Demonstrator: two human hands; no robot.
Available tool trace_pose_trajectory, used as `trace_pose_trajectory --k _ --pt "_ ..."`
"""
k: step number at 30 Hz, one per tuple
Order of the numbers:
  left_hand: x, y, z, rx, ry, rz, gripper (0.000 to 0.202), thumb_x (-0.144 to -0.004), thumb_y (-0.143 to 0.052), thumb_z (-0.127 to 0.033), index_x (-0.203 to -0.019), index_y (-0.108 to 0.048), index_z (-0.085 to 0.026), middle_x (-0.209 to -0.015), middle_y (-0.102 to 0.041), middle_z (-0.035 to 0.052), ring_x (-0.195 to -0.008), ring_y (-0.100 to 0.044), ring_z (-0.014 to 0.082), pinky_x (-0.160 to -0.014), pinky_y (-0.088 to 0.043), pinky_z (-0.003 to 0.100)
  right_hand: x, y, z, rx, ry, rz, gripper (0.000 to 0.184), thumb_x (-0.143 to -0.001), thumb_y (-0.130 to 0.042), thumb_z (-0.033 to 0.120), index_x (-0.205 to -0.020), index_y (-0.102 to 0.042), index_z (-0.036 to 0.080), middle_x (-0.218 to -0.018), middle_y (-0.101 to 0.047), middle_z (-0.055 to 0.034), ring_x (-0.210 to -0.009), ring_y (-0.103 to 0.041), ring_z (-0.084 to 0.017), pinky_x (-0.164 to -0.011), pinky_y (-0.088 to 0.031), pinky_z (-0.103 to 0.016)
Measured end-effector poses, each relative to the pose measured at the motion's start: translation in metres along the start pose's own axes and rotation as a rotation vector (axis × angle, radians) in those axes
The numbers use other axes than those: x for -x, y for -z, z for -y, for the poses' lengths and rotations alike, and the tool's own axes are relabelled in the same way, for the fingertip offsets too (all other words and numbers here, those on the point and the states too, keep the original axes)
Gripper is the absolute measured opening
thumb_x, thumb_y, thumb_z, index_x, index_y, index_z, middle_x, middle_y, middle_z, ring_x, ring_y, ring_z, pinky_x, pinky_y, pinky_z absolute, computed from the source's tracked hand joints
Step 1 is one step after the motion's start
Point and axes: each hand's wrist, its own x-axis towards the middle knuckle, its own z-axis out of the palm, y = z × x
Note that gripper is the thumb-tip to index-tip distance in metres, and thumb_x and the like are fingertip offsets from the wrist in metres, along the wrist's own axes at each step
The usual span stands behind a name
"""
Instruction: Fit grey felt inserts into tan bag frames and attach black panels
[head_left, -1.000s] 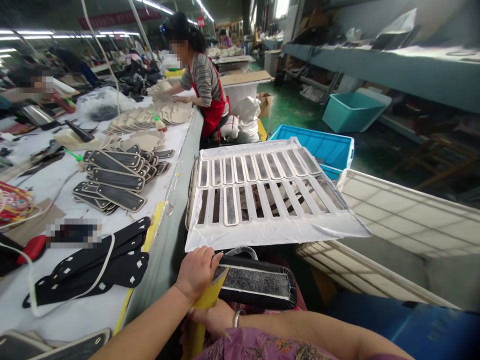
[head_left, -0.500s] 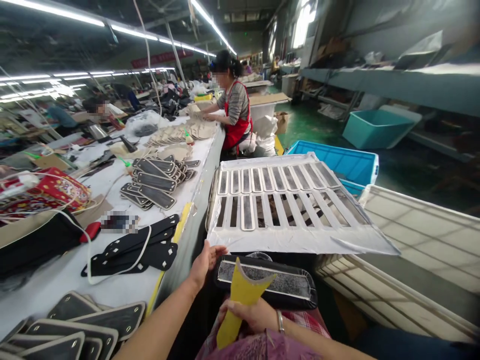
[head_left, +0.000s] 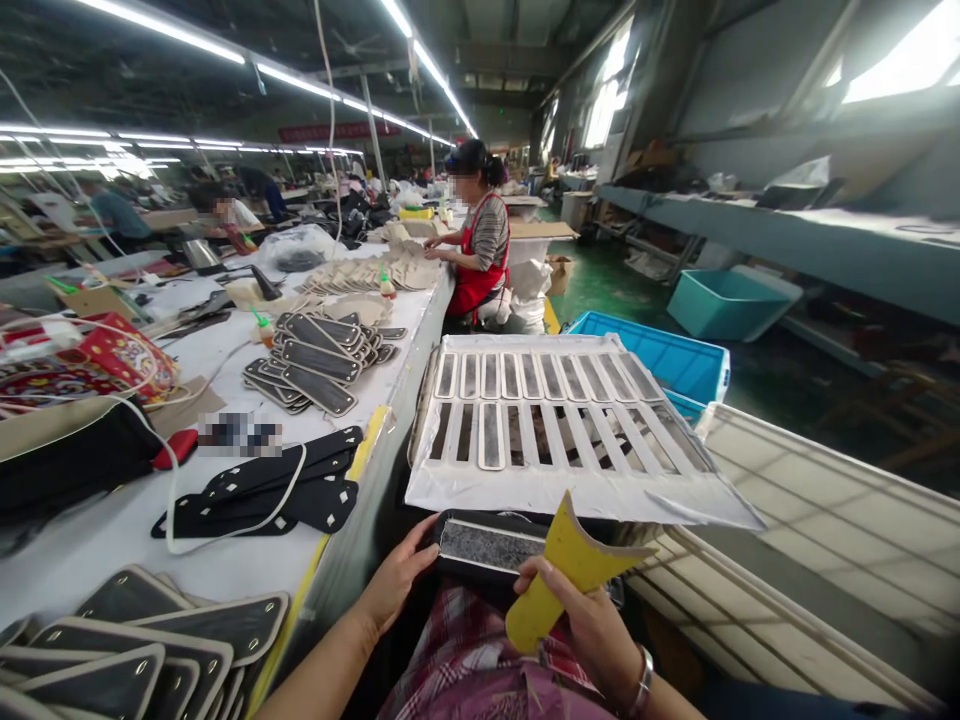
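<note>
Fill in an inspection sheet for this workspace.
Surface: long table with white covering, yellow edge strip.
Job's things: flat yellow tool with concave end; oblong black case with speckled grey panel; white slotted frame.
Clutter: piled dark-grey pale-edged strips, flat black cut pieces, red patterned bag.
Hands: left hand touches the case; right hand grips the tool.
Cables: white cord looping over the black pieces.
Surroundings: person in red apron; blue plastic crate.

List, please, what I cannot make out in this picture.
All in the head view:
Right part of the black padded block: mostly hidden by the yellow tool and right hand.
Lower-left stack of grey strips: cut off by left and bottom edges.
Pixelated item on the left: blurred.
Writing on red banner: too small.
</note>
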Motion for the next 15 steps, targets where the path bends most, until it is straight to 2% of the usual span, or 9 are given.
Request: trace_pose_trajectory --k 6,9,12,15 --pt "-0.011 -0.002 0.003 -0.212 -0.109 -0.076 0.043 -0.081 -0.054 -0.032 -0.122 -0.048 -0.021 -0.129 -0.052 0.0059 -0.119 -0.046 0.0243 -0.105 -0.029 0.039 0.005 0.004 0.016 0.070 0.029 -0.067 0.038 -0.075 -0.057 0.053 -0.072 -0.059 0.014 -0.061 -0.057 -0.0034 -0.054 -0.050 -0.013 -0.050 -0.040 -0.025" --pt "-0.013 -0.005 0.001 -0.286 -0.131 -0.080 0.043 -0.081 -0.053 -0.035 -0.121 -0.048 -0.021 -0.129 -0.051 0.0059 -0.119 -0.046 0.0249 -0.105 -0.030 0.039 0.002 0.017 0.034 0.159 0.100 -0.081 0.041 -0.077 -0.054 0.054 -0.072 -0.058 0.014 -0.058 -0.055 -0.0027 -0.053 -0.050 -0.013 -0.052 -0.040 -0.026" --pt "-0.009 -0.007 0.001 -0.331 -0.093 -0.084 0.048 -0.079 -0.054 -0.041 -0.122 -0.047 -0.021 -0.130 -0.051 0.0055 -0.122 -0.042 0.0265 -0.107 -0.028 0.041 -0.012 0.054 0.056 0.360 0.191 -0.172 0.042 -0.080 -0.046 0.055 -0.076 -0.056 0.015 -0.054 -0.052 -0.0009 -0.054 -0.050 -0.014 -0.056 -0.041 -0.027" --pt "-0.009 -0.010 0.009 -0.301 -0.076 -0.176 0.052 -0.078 -0.053 -0.050 -0.123 -0.046 -0.025 -0.130 -0.051 0.0021 -0.127 -0.037 0.0271 -0.109 -0.023 0.042 -0.037 0.109 0.067 0.789 0.160 -0.380 0.039 -0.084 -0.039 0.051 -0.086 -0.055 0.016 -0.055 -0.053 0.0009 -0.053 -0.050 -0.014 -0.057 -0.041 -0.027"
